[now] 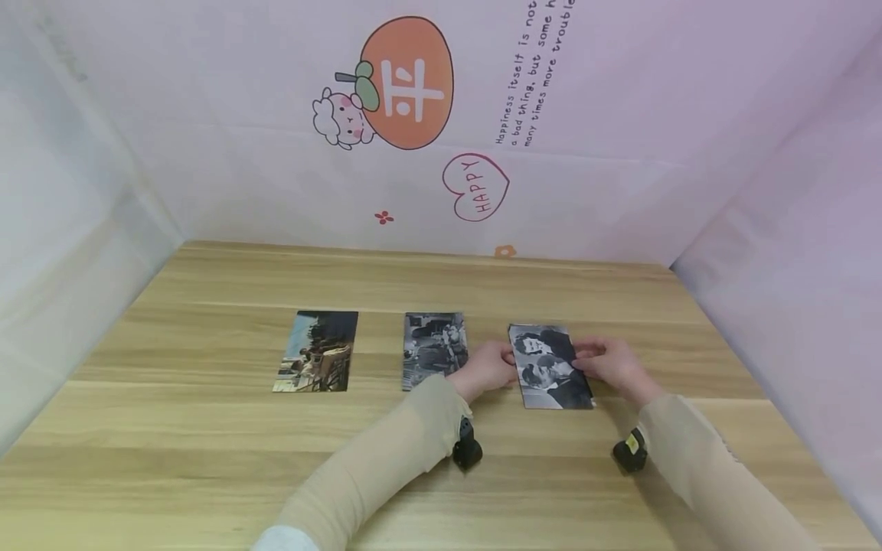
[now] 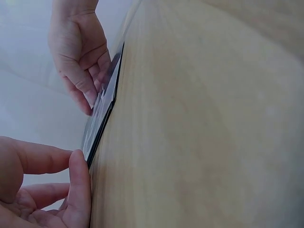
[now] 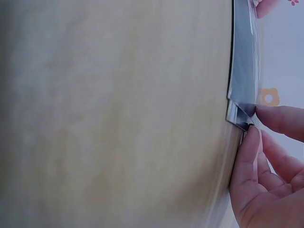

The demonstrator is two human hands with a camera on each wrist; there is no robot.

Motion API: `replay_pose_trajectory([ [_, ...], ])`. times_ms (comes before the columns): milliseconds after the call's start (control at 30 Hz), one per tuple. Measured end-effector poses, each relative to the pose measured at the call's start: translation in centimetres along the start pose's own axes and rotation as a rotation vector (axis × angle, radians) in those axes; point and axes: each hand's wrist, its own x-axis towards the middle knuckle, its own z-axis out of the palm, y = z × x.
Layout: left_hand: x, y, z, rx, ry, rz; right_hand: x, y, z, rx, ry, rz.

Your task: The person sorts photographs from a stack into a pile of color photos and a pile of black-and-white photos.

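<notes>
A black-and-white photo card [image 1: 551, 375] showing two people lies on the right part of the table, between both hands. Thumb and fingers of my left hand [image 1: 486, 367] pinch its left edge. At the opposite edge my right hand [image 1: 613, 364] pinches the card between thumb and index finger. In the right wrist view, the corner of a second card [image 3: 235, 113] sticks out from beneath the top one. Left of my left hand lies another black-and-white photo card [image 1: 432, 344], its lower right corner hidden by that hand. A colour photo card [image 1: 318, 352] lies farther left.
The wooden table [image 1: 207, 444] carries the cards in a loose row. A white printed cloth [image 1: 276, 184] hangs behind it, with similar cloth walls at the left and right sides. Small black devices [image 1: 467, 445] sit at both wrists.
</notes>
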Motion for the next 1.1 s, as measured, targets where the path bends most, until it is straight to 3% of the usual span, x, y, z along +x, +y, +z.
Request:
replay_pose_trajectory([
  [333, 0.0, 0.1, 0.2, -0.082, -0.003, 0.000, -0.2, 0.1, 0.2, -0.016, 0.024, -0.010],
  [800, -0.2, -0.4, 0.1, -0.164, -0.019, -0.028, -0.9, -0.8, 0.0, 0.102, 0.015, 0.036],
  [1100, -0.7, 0.4, -1.2, -0.182, 0.018, 0.016, -1.8, -2.6, -0.2, 0.125, 0.017, -0.063],
])
